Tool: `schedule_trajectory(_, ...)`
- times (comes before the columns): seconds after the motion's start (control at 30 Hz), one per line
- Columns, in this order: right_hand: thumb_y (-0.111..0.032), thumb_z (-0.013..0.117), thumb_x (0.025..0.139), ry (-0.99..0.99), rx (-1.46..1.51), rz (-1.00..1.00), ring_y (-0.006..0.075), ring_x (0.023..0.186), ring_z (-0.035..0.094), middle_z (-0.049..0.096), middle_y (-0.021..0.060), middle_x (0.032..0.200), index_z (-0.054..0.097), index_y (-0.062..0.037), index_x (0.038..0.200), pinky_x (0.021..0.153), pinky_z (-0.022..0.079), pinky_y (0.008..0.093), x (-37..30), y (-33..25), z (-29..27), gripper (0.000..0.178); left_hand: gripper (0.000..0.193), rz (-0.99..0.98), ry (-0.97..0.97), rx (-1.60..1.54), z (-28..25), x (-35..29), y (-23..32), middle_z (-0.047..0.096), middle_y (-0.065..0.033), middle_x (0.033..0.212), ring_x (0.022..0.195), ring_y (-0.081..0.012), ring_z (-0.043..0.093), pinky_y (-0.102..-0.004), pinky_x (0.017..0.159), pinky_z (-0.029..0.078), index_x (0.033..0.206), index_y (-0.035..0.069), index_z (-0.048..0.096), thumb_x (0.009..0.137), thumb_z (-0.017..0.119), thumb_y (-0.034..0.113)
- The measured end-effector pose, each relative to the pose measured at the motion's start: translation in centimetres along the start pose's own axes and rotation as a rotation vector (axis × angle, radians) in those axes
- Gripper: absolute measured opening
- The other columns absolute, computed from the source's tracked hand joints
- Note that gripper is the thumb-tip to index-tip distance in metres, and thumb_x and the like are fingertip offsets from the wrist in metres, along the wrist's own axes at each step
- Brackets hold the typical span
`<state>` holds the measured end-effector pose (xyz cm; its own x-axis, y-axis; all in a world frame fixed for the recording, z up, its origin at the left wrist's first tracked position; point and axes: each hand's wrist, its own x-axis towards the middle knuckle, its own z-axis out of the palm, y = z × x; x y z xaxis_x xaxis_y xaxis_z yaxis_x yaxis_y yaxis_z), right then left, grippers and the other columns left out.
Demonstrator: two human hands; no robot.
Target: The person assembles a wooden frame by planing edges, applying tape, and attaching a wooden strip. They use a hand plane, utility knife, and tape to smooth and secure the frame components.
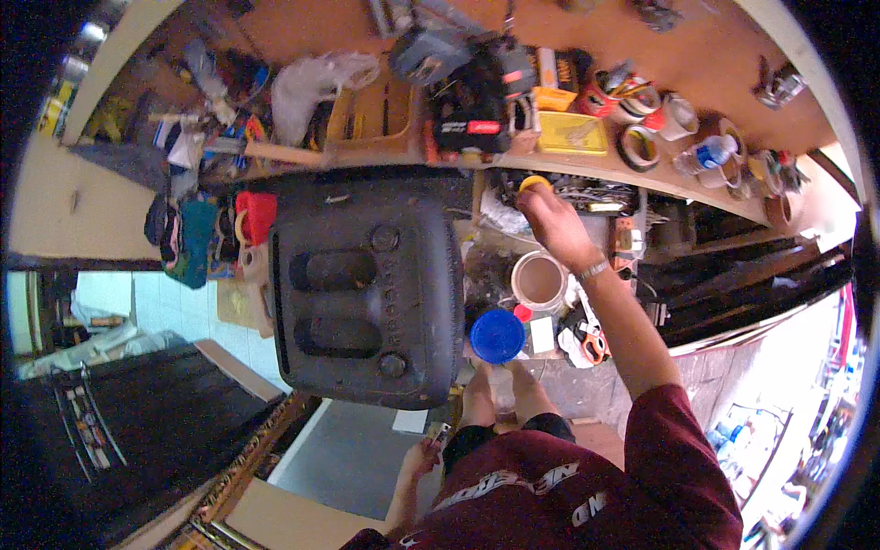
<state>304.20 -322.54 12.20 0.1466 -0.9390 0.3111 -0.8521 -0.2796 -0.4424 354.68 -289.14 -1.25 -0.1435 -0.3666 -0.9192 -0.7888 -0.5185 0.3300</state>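
My right hand (555,225) reaches forward over the workbench, fingers closed round a small round yellow object (534,183) whose kind I cannot make out. Beneath that hand lies an open compartment of metal tools (600,196). Just nearer to me stands a whitish round tub (539,280), with a blue round lid (498,335) and a small red cap (522,313) close by. Low at my left side, my left hand (421,457) is closed on a small metallic object (443,433); blur hides its kind. Orange-handled scissors (596,345) lie right of the blue lid.
A large black plastic case (367,298) fills the bench's left half. Along the back shelf (660,183) sit tape rolls (638,147), a plastic bottle (708,156), a yellow box (572,133) and a black tool bag (467,115). Dark long pieces (715,284) lie at the right.
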Motion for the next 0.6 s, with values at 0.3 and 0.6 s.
schedule_trajectory(0.3, 0.0, 0.073, 0.092, 0.953, 0.757, 0.882, 0.0115, 0.085, 0.068, 0.063, 0.0015, 0.094, 0.058, -0.0041, 0.129, 0.073, 0.056, 0.0251, -21.5, -9.6, -13.1, 0.04, 0.036, 0.479, -0.222, 0.612, -3.8, -3.8, 20.1, 0.068, -0.0271, 0.11, 0.106, -0.0486, 0.063, -0.0567, 0.089, 0.049, 0.117, 0.008, 0.063, 0.102, 0.052, 0.039)
schedule_trajectory(0.6, 0.001, 0.073, 0.092, 1.546, 0.436, 1.112, 0.0072, 0.076, 0.06, 0.059, -0.0009, 0.089, 0.062, -0.0051, 0.125, 0.071, 0.055, 0.0238, -38.8, -18.5, -25.2, 0.035, 0.036, 0.813, -0.54, 0.887, 9.7, -13.6, 42.1, 0.068, -0.0183, 0.077, 0.075, -0.0357, 0.07, -0.0474, 0.07, 0.052, 0.1, 0.001, 0.063, 0.104, 0.052, 0.034)
